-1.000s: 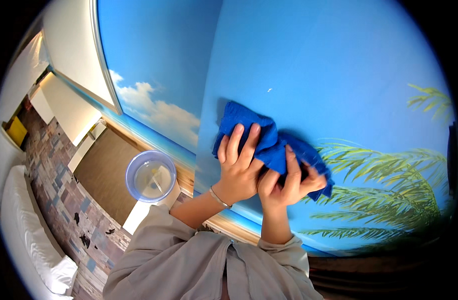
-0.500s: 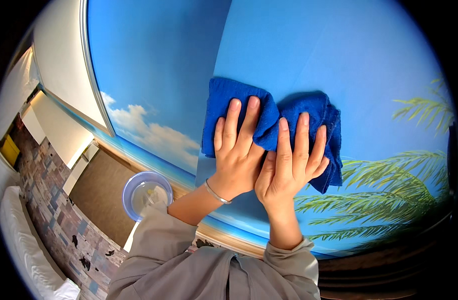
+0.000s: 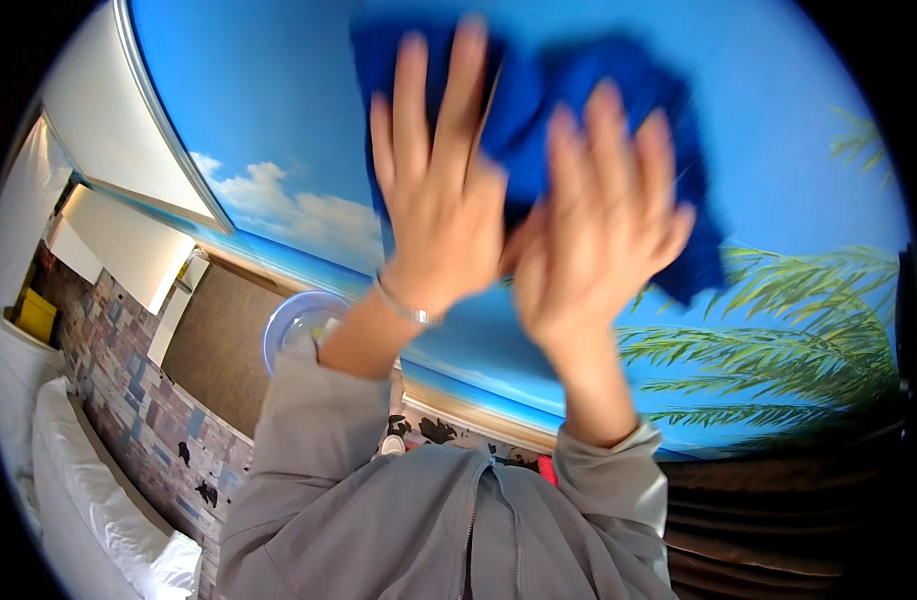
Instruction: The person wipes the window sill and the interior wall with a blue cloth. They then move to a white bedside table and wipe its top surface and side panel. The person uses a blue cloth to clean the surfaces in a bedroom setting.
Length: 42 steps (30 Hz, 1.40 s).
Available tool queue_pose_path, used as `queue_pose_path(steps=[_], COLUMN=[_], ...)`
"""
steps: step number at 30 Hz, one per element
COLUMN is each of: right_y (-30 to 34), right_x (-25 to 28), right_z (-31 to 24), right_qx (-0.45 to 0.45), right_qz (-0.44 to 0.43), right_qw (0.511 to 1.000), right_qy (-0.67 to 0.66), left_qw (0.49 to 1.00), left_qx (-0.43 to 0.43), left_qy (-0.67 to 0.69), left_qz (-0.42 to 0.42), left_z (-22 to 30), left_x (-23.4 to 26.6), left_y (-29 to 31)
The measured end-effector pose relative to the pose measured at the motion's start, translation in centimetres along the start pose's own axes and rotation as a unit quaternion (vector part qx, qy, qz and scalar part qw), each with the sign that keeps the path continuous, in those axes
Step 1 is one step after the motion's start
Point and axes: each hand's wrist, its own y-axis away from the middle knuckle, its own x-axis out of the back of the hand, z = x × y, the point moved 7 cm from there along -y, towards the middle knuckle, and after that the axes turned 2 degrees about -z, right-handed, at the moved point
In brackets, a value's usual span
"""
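Observation:
Both hands lie against a dark blue cloth point(image 3: 534, 110), which is spread over a wall covering point(image 3: 289, 90) printed with blue sky, clouds and palm fronds. My left hand point(image 3: 434, 220) has its long fingers stretched flat over the cloth's left part; a thin bracelet circles that wrist. Beside it, my right hand point(image 3: 604, 220) rests on the right part with fingers spread, smeared by motion. The cloth is bunched between the hands, and its edges are blurred.
At the lower left, a translucent blue basin point(image 3: 279, 335) stands partly behind my left sleeve. Farther left are a patchwork-patterned floor point(image 3: 144, 400), a white cushioned seat point(image 3: 99, 500) and a yellow box point(image 3: 37, 315). Brown drapery point(image 3: 759, 520) hangs at the lower right.
Both hands have moved up the wall together with the cloth, spreading slightly farther apart. The view has shifted, so less of the basin shows.

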Motion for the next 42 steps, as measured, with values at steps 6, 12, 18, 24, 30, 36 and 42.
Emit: queue_pose_path(steps=[6,12,18,24,30,36,42], right_y=[14.7,4.9,9.7,19.5,8.5,14.6,29.4], right_x=[-1.7,1.7,2.9,2.6,7.2,8.2,5.2], right_z=[-2.0,1.9,3.6,3.6,9.1,9.7,7.9], right_qx=[-0.003,-0.025,-0.091,-0.061,-0.084,-0.124,-0.180], right_qz=[-0.089,0.016,0.029,-0.020,0.054,0.072,-0.028], right_qw=[0.996,0.999,0.995,0.998,0.994,0.989,0.982], right_qy=[0.029,0.025,0.010,0.028,0.036,0.044,0.047], left_qw=[0.992,0.999,0.998,0.994,1.000,0.996,0.974], left_qx=[0.116,0.002,0.014,-0.051,0.000,-0.059,-0.149], left_qy=[-0.019,-0.015,-0.045,-0.025,0.015,0.049,0.092], left_qz=[-0.052,-0.041,-0.045,-0.098,-0.006,-0.045,-0.146], left_z=[2.6,4.5,7.8,10.0,13.8,16.6,17.6], left_x=[-2.7,-2.3,-4.0,-5.2,-5.1,-5.8,-7.1], left_y=[16.3,3.6,7.1,15.2,1.8,6.0,18.3])
